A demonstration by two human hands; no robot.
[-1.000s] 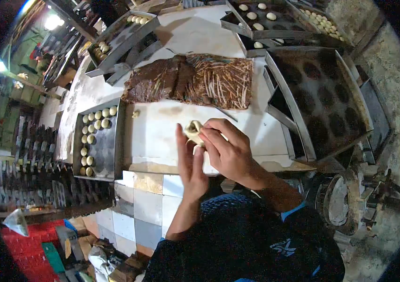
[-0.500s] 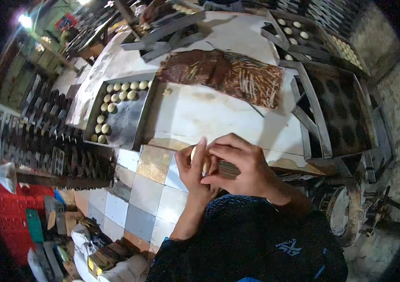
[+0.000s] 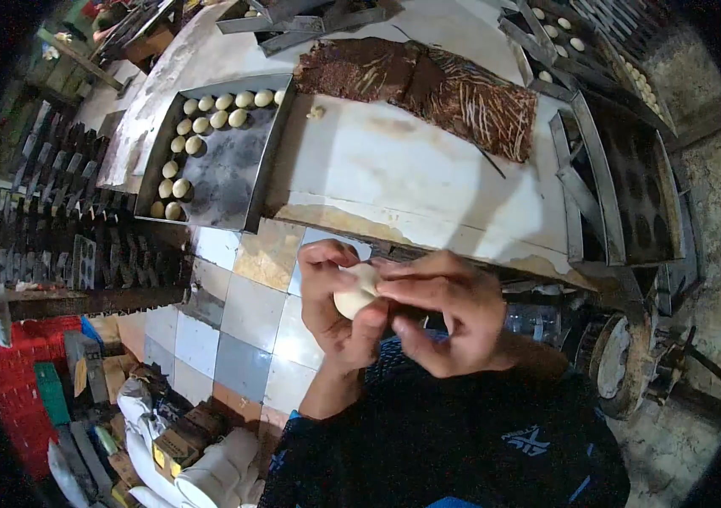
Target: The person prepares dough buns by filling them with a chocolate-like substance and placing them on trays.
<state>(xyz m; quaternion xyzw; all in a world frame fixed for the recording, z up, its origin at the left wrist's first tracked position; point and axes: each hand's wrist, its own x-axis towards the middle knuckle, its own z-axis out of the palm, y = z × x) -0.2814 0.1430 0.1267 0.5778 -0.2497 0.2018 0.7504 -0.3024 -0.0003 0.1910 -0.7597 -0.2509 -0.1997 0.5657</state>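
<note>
A pale, smooth dough ball rests in my left hand, whose fingers and thumb curl round it. A crease runs across the top of the dough. From the right, my right hand presses its fingertips onto the dough near that crease, with the thumb held lower and apart. Both hands are in front of my body, short of the table's near edge. On the table to the left, a metal tray contains similar dough balls along its back and left side.
A brown, straw-streaked mat lies across the white table. A small dough scrap sits beside the left tray. Dark metal trays are stacked at the right. Red crates and white sacks stand at lower left.
My hands have turned and the left fingers have opened round the dough, so more of it shows. The camera view has tilted down, shifting the table upward in the picture.
</note>
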